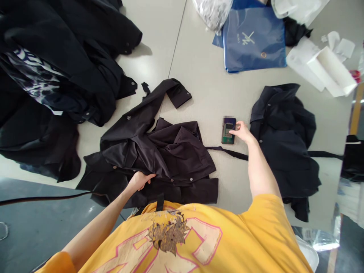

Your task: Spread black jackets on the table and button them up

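A black jacket (182,151) with metal snap buttons lies spread before me, one sleeve stretched away towards the upper right. At its near front edge, my left hand (141,181) is closed on the cloth, fingers curled. My right hand (242,132) grips the right side of a smartphone (228,136) lying on the table. Its thumb is over the lit screen, and the other fingers are at the phone's edge. The screen shows a small panel, too small to read, and its top is blurred out.
A folded black jacket (284,132) lies right of the phone, with a strap running left. Dark garments (71,57) are heaped at left. A blue plastic package (253,41), a clear bag (213,13) and an open white box (331,70) stand at the back of the table (199,91).
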Tool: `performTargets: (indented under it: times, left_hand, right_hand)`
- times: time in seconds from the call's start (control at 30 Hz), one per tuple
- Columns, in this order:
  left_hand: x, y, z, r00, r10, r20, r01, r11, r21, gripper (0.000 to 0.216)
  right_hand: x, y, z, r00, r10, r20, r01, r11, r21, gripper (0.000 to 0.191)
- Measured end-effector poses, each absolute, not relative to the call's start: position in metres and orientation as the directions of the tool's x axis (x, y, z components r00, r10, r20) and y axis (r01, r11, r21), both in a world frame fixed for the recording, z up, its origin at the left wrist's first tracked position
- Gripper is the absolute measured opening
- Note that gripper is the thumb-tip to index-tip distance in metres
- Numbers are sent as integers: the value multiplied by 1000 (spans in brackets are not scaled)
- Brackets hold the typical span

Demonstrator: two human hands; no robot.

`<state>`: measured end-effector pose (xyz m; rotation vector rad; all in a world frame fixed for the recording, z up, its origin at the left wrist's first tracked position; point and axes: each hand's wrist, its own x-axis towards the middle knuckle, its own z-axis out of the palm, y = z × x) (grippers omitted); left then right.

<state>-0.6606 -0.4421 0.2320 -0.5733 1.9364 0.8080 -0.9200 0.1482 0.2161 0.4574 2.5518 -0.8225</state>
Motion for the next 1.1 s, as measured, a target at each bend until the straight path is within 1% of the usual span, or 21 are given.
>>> performTargets:
  times: [0.17, 0.27, 0.47, 0.73, 0.83, 1.0, 1.1]
  left_hand:
    - [-662, -441, 235, -441, -69, -895, -706, 643, 299, 72]
    - [-664, -439, 237, -422, -87, -902, -713, 646, 272, 72]
    - [-665, -438, 235, -384, -123, -915, -721, 659, 214, 72]
    - [-661, -443, 222, -323, -169, -931, -728, 673, 130, 68]
    - [-662, -443, 221, -307, -168, -937, -725, 679, 116, 66]
    - [-664, -442, 222, -259, -203, -944, -750, 659, 64, 65]
    - [-664, -442, 222, -248, -208, -946, -759, 649, 56, 65]
  right_hand:
    - [-920, 149, 216, -867, 170, -468, 411, 776, -479, 71]
    - [-921, 149, 216, -873, 160, -460, 401, 774, -491, 70]
    - [-924, 146, 218, -859, 205, -470, 432, 784, -447, 61]
    - [-924, 148, 219, -878, 172, -447, 388, 803, -453, 57]
    - [-924, 150, 218, -876, 168, -451, 386, 807, -448, 57]
    - [-923, 153, 216, -884, 140, -446, 359, 815, -455, 59]
    - [-924, 151, 219, -887, 141, -439, 351, 825, -444, 58]
